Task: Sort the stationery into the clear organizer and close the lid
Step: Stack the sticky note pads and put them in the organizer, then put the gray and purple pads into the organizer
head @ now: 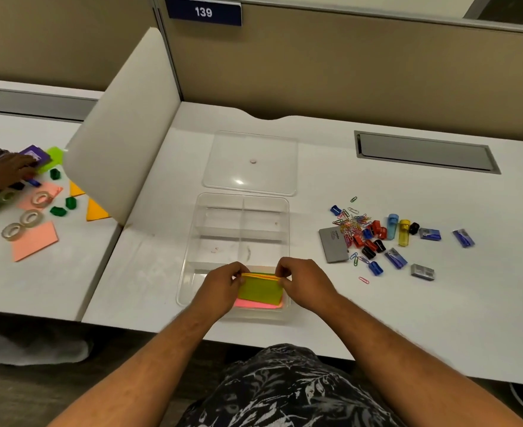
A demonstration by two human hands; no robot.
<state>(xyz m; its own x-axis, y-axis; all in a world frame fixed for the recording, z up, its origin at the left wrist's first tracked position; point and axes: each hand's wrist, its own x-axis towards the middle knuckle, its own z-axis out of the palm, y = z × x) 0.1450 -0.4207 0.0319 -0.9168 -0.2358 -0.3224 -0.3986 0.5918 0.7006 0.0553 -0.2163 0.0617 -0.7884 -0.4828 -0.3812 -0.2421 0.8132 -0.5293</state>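
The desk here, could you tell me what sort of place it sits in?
Probably an open-plan office cubicle: tan partition walls, a numbered sign 139, and a cable tray set in the white desk.

Clear organizer open, sticky-note pads in near compartment; lid flat beyond; paper clips, sharpeners scattered right.

— How is the light?
— Bright and even, from overhead. A small glare spot sits on the clear lid, and a soft shadow falls beside the white divider panel.
— Sharp?
— Mostly. The paper clips are slightly soft, and the far-left edge blurs.
— Distortion?
— Wide-angle: the desk edges bow outward near the corners.
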